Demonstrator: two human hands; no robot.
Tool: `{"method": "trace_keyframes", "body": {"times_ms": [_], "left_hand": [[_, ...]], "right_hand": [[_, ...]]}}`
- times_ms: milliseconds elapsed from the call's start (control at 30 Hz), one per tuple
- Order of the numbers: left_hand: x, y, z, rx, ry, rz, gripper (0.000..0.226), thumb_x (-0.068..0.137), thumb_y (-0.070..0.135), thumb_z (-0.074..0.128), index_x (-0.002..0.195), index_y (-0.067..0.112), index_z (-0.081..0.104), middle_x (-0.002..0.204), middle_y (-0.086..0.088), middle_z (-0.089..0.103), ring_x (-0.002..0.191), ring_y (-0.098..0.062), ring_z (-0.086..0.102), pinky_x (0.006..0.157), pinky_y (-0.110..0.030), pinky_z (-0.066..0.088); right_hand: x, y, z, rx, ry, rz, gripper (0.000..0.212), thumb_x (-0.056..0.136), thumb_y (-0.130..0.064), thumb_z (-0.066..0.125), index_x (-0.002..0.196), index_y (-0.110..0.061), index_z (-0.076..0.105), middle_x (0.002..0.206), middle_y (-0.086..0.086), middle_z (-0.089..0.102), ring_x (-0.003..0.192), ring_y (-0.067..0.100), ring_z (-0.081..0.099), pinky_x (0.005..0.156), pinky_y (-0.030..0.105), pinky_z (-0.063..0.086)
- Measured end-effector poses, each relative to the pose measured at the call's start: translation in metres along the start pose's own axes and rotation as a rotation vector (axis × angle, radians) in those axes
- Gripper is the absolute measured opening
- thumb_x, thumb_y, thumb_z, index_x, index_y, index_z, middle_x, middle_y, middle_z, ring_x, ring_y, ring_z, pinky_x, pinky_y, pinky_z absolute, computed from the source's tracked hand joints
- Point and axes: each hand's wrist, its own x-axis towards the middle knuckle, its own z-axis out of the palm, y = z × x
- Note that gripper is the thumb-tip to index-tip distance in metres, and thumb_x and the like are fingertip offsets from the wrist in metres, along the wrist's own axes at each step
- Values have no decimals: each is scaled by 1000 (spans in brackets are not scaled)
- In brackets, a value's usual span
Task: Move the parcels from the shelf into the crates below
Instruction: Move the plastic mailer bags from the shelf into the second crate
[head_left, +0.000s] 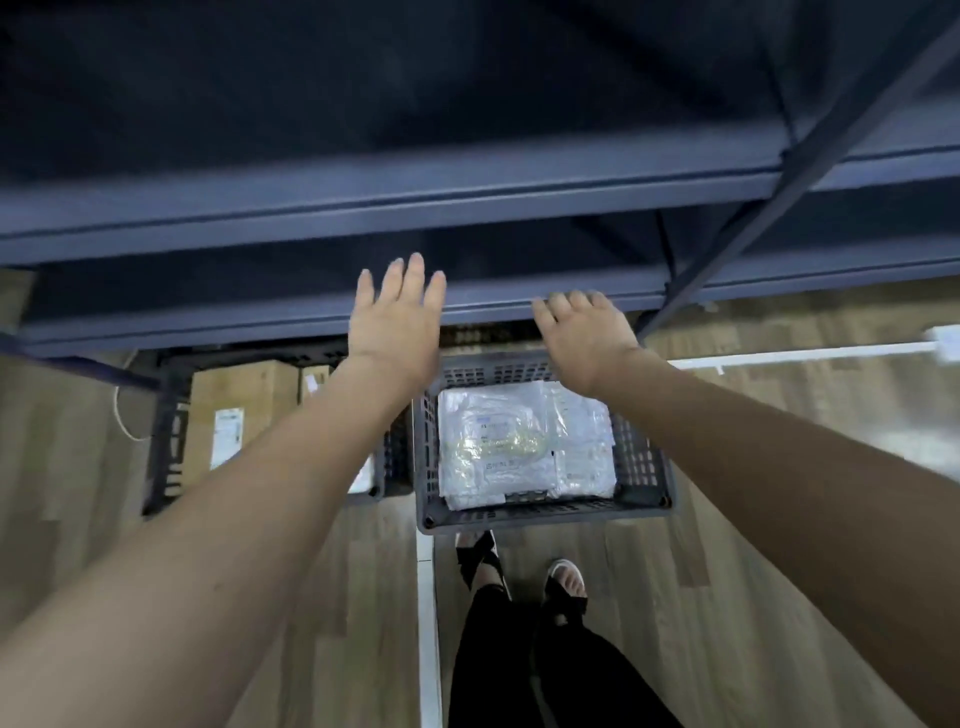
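A: Where are the hands?

B: Both reach toward the dark blue metal shelf (363, 208). The left hand (396, 325) is flat, fingers (413, 275) straight and slightly spread, tips over the shelf's front edge. The right hand (584, 338) has relaxed, slightly bent fingers (563, 304) at that same edge. Neither holds anything.

A: And the parcels?

B: White plastic mailer parcels (519, 441) lie stacked in the grey perforated plastic crate (644, 467) on the wooden floor (753, 545), below the right hand. Brown cardboard box parcels (241, 410) sit in a darker slatted crate (169, 431) to its left, partly hidden behind the left forearm. The shelf's interior is too dark to tell what lies on it.

A: Anything else?

B: The person's feet in black strappy sandals (563, 587) stand just in front of the grey crate.
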Motion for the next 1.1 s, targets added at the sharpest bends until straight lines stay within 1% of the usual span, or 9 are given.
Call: {"method": "trace_keyframes", "body": {"times_ms": [167,233,300,400,600,767,867,1000,1100], "left_hand": [[-43,-25,-77,-104,97,-39,71,94,36,49,149,13,10,156,-12,13,144,-28,9,116,-48,8],[-63,-30,-95,-157,141,-66,72,94,39,48,149,15,10,154,-9,19,143,-26,13,115,-47,10],[-82,-37,-108,-204,181,-89,72,94,41,46,150,16,8,154,-8,20,143,-24,13,115,-46,11],[-107,-47,-119,-268,239,-137,71,95,45,44,150,17,8,154,-6,20,143,-23,13,115,-44,14],[-132,-50,-134,-389,325,-157,65,95,47,42,149,20,17,155,-5,19,143,-22,12,114,-43,16],[-133,-54,-149,-364,365,-122,62,96,47,42,148,20,21,155,-6,18,143,-23,13,113,-42,15],[-127,-57,-159,-355,406,-108,59,96,45,42,146,20,25,152,-4,26,140,-22,21,111,-38,20],[-113,-57,-188,-327,472,-62,55,96,42,44,143,19,30,142,0,39,131,-21,35,103,-35,30],[-93,-58,-223,-242,514,-35,55,95,43,44,143,19,30,140,-2,43,127,-23,40,98,-36,34]], "right_hand": [[-46,9,-89,203,158,146,74,94,-30,49,151,-8,8,144,13,35,130,30,35,107,41,29],[-65,9,-112,238,210,207,74,94,-31,48,151,-8,6,143,12,35,130,29,36,106,40,30],[-84,8,-129,268,259,242,76,95,-33,47,152,-8,3,146,12,33,132,28,34,107,38,29],[-110,3,-145,326,357,292,76,95,-34,47,151,-7,5,148,10,32,133,27,35,105,37,30],[-130,-14,-153,436,437,349,74,95,-36,48,152,-9,8,150,8,31,136,24,33,107,35,30],[-131,-15,-162,447,482,353,72,96,-36,47,151,-10,9,149,6,31,135,24,32,107,34,29],[-130,-2,-173,460,529,327,70,96,-33,47,152,-10,10,149,7,30,136,24,31,109,32,27],[-129,33,-197,428,615,312,68,96,-30,49,151,-8,17,150,12,31,135,26,33,109,34,28],[-128,77,-220,378,677,347,66,95,-30,49,150,-8,20,149,12,33,135,27,33,109,34,28]]}}
